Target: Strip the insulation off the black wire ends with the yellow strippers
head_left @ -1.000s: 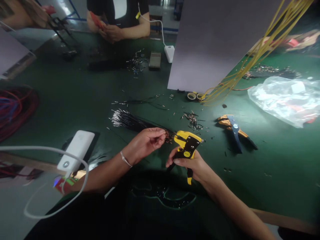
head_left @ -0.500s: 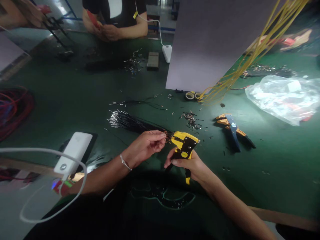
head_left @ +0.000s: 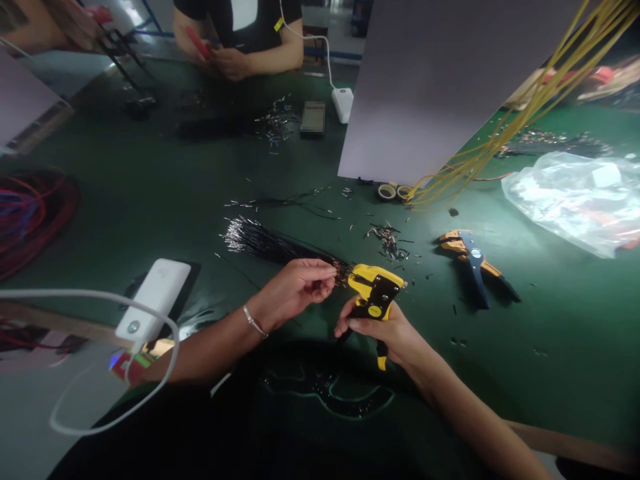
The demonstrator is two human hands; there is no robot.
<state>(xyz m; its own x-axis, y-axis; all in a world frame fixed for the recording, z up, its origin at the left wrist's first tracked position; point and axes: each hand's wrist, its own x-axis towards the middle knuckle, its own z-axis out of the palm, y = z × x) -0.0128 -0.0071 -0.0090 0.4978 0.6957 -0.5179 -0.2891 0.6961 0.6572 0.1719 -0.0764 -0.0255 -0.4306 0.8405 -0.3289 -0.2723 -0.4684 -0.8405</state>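
Observation:
My right hand (head_left: pixel 383 327) is wrapped round the handles of a yellow and black wire stripper (head_left: pixel 375 290), whose jaws point left. Just left of the jaws, my left hand (head_left: pixel 310 283) is closed in a pinch, thumb against forefinger, at the copper-coloured ends of a bundle of black wires (head_left: pixel 280 247). The single wire between the fingertips is too small to make out clearly. The bundle lies on the green table (head_left: pixel 165 193), its silvery ends fanned out to the left. Small cut scraps (head_left: pixel 390 241) lie in a pile behind the stripper.
An orange and blue stripper (head_left: pixel 473 260) lies at right, before a clear plastic bag (head_left: pixel 575 200). Yellow wires (head_left: pixel 500 133) hang beside a grey panel (head_left: pixel 425 87). A white power bank (head_left: pixel 153 300) with a looping cable is at left. Another person's hands (head_left: pixel 233 63) are across the table.
The whole view has shifted slightly, so things appear a little further right. My hands keep nearly the same pose around the wires and the yellow stripper.

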